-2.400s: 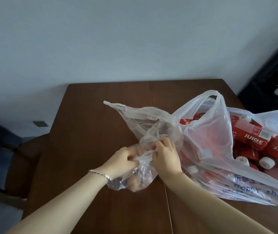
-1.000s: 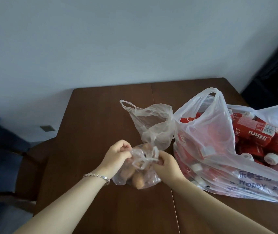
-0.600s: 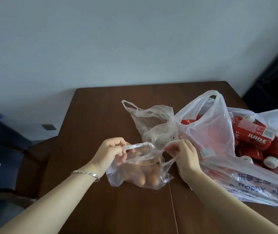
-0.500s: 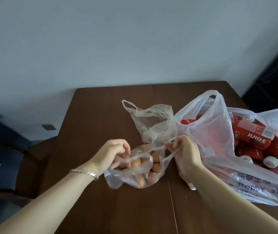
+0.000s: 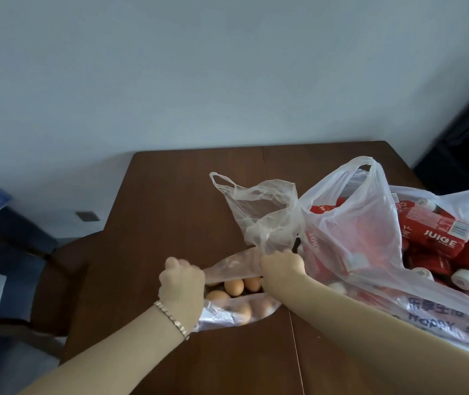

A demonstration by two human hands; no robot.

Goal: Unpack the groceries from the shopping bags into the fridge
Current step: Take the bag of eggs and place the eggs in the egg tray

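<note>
Head view: our left hand [image 5: 182, 283] and right hand [image 5: 282, 266] both grasp the rim of the egg bag [image 5: 222, 317], fingers clenched on the thin plastic at either end of its mouth. The bag sits on the table [image 5: 170, 195] just beside the juice bag [image 5: 353, 223], with an empty bag [image 5: 262, 212] slumped behind our right hand. Eggs [image 5: 234, 286] show bare through the slit between the two stretched edges. To do this well, we judge we should spread the mouth gently and evenly, keep the bag's bottom resting on the table so the eggs do not roll or knock together, and widen it only enough for a hand to reach in. A sharp tug could tear the film or spill the eggs. Compared with half a second ago, the rim has been drawn taut into a flatter slit and the eggs, then seen mostly through plastic, lie plainly exposed. We see no fridge here.
</note>
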